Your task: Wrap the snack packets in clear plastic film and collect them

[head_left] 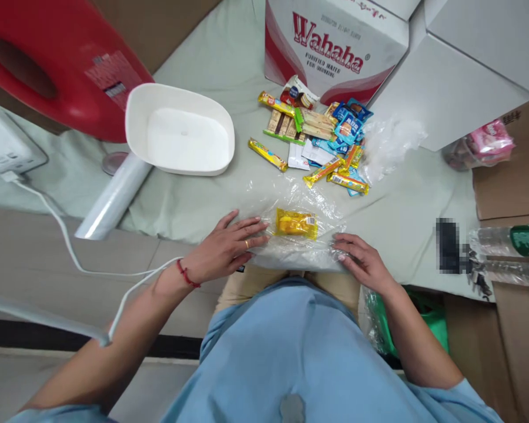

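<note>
A yellow snack packet (296,224) lies on a clear sheet of plastic film (291,191) at the near edge of the table. My left hand (233,245) rests flat on the film's left side, fingers spread and pointing toward the packet without touching it. On the right side, my right hand (357,258) touches the film's edge with its fingers a little curled and apart. Whether the right fingertips pinch any film is hard to make out. Beyond the film lies a pile of wrapped snacks (320,126), with one yellow snack stick (268,154) apart from it.
A white plastic bin (183,135) stands back left beside a roll of film (113,197) and a red jug (62,64). A Wahaha carton (335,50) stands behind the snacks. Bottles (511,241) lie right. A white cable (77,255) runs past my left arm.
</note>
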Available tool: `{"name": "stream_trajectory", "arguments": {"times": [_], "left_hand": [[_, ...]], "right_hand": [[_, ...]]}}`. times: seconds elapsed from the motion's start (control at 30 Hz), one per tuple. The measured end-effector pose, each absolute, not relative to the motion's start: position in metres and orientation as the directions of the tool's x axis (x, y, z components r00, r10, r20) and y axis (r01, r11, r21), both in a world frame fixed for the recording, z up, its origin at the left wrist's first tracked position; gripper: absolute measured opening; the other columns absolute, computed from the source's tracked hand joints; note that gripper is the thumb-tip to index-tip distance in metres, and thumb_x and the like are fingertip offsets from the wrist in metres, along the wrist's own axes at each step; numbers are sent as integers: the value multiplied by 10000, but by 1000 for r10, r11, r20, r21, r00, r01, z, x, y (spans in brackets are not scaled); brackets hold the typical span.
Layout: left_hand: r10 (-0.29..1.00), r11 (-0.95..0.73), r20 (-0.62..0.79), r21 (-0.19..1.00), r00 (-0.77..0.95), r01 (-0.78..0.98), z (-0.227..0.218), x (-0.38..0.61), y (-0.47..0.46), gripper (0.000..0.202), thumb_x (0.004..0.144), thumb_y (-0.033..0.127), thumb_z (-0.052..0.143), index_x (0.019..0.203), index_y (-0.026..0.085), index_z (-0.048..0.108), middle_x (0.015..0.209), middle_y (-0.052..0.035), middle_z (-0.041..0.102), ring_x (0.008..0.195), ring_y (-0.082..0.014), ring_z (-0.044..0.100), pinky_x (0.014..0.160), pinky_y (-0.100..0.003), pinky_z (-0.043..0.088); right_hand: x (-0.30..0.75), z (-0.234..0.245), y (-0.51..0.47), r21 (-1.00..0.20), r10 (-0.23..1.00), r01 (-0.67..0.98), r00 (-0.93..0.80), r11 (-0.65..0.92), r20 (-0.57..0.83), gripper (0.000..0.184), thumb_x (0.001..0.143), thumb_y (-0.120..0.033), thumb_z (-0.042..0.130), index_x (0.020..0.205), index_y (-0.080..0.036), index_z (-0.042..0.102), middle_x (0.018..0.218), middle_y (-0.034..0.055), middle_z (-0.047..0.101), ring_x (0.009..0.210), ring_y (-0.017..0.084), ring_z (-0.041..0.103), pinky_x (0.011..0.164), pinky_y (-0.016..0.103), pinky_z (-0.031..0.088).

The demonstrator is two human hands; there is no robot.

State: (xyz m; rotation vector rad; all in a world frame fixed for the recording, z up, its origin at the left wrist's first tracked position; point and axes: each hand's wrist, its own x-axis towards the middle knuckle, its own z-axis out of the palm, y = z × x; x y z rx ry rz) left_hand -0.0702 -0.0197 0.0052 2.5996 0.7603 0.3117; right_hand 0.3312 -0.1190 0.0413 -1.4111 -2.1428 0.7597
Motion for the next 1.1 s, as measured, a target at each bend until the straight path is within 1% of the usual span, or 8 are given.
{"name": "stream_trajectory", "arguments": {"times": [0.17,0.27,0.4,0.57,0.7,0.8,0.97,1.1], "left_hand": [[544,-750,40,471,838,465,14,-75,-21,753,932,297,528,1656,325,320,1718,-78,358,1590,-299,340,1319,-590,93],[540,-757,15,445,841,478,18,-82,-24,830,831,197,533,1630,363,378,1752,-37,276,1634,-328,217,1310,-630,51],[539,-765,20,431,842,479,11,-87,-23,703,919,175,487,1590,380,445,1653,-46,479,1554,-288,404,1309,-618,58],[607,-747,124,425,785,511,7,-77,-11,409,1056,387,464,1428,358,632,1456,-36,684,1363,-250,600,1213,-519,292],[736,-655,162,419,658,629,12,-56,-1,434,1084,437,374,1346,320,699,1516,-63,634,1146,-238,678,948,-461,417],[817,-570,207,433,538,699,14,-38,3,462,1092,438,339,1273,288,737,1485,-66,660,1046,-238,645,886,-456,406],[937,-346,243,518,253,782,14,-17,9,353,1014,457,518,1011,244,800,1307,-58,762,1129,-298,562,969,-497,387],[992,-115,117,655,50,747,7,-10,18,293,953,425,563,849,244,768,1098,-48,801,1046,-288,591,1009,-490,417]], "right_hand": [[327,38,-123,-546,890,739,-455,394,26,751,931,-443,746,1600,-341,421,1599,165,490,1441,355,523,1112,590,520],[324,35,-129,-529,907,760,-419,377,44,461,977,-378,684,1428,-332,603,1520,149,571,1374,336,581,1068,576,547],[322,35,-129,-658,940,691,-333,301,81,159,1031,-340,593,1086,-304,738,1279,95,718,1202,276,683,1020,496,576],[322,46,-112,-809,978,573,-207,130,10,324,1063,-477,510,1005,-265,748,1092,85,764,1037,240,729,921,401,593],[322,52,-96,-830,991,558,-122,18,-60,474,1052,-590,480,871,-239,741,911,50,755,884,215,717,837,344,562],[323,50,-88,-820,991,563,-22,-99,-135,547,1028,-641,495,748,-217,697,763,22,705,744,187,663,742,302,517],[325,45,-80,-773,952,569,68,-283,-299,579,985,-684,503,683,-210,640,647,8,648,662,176,614,686,283,471],[331,51,-69,-536,909,790,63,-298,-411,524,983,-618,503,660,-216,595,598,5,611,595,166,540,620,291,384]]}}
